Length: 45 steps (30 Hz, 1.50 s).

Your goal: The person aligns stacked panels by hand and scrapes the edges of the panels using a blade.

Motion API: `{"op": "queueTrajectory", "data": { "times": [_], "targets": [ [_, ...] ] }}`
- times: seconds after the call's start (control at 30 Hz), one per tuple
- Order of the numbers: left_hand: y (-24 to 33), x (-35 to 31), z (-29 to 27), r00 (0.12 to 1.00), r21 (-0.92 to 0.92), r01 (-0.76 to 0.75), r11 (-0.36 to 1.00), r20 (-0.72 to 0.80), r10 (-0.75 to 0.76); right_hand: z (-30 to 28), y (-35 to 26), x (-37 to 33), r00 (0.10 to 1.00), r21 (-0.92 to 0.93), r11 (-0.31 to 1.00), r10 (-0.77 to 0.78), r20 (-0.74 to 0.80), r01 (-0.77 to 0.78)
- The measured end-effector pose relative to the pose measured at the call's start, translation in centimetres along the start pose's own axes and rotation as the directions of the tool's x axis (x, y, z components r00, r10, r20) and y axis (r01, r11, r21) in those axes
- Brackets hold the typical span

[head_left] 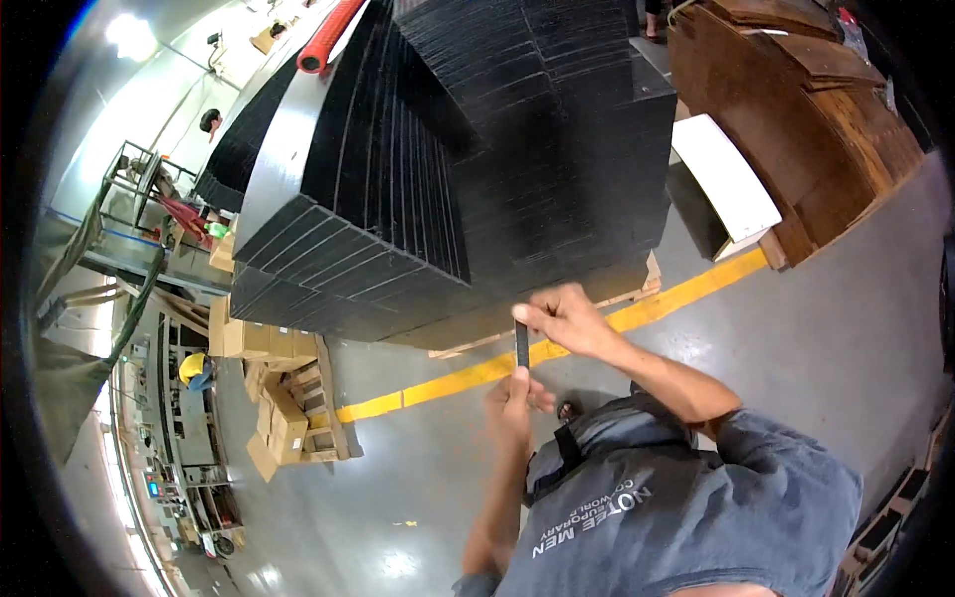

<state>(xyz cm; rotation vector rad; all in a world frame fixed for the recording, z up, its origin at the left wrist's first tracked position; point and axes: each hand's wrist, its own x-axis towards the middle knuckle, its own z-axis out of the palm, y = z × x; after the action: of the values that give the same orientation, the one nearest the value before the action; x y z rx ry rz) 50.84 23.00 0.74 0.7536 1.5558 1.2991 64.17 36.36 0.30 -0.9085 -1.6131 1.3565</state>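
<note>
Between my two hands is a short, narrow dark strip (522,344), held roughly upright in front of my body. My right hand (565,316) pinches its upper end between thumb and fingers. Lower down, my left hand (514,400) grips the other end, slightly blurred. I cannot make out exactly what the strip is. Just beyond my hands stands a tall stack of black boards (557,189) on a wooden pallet (477,344). A smaller pile of black boards (348,249) juts out at its left side.
A red ridged tube (323,50) lies on the boards. Brown wooden sheets (796,129) and a white panel (726,174) stand to the right. At left are cardboard boxes (284,418) on a pallet. A yellow line (468,376) crosses the grey floor. Other people appear far left.
</note>
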Motion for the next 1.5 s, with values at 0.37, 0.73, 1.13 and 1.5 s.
{"op": "queueTrajectory", "data": {
  "times": [0.37, 0.73, 1.13, 1.5],
  "targets": [
    [0.1, -2.1, -1.7, 0.988, -0.140, 0.090, 0.986, -0.110, -0.106, -1.6, -13.1, 6.5, 0.673, -0.219, 0.652, -0.739, 0.028, 0.726],
    [-0.4, -4.1, -5.0, 0.970, -0.339, 0.035, 0.940, -0.215, -0.113, -0.7, -21.2, 5.0, 0.757, -0.014, 0.759, -0.651, -0.052, 0.651],
    [4.6, -4.6, -5.2, 0.916, -0.371, -0.353, 0.859, -0.325, 0.236, 0.9, -24.2, 8.5, 0.633, -0.006, 0.635, -0.770, -0.077, 0.772],
    [25.0, 1.2, -7.4, 0.355, -0.087, -0.931, 0.355, -0.449, 0.820, 5.5, -23.9, 6.5, 0.429, -0.294, 0.524, -0.840, -0.331, 0.799]
  ]
}}
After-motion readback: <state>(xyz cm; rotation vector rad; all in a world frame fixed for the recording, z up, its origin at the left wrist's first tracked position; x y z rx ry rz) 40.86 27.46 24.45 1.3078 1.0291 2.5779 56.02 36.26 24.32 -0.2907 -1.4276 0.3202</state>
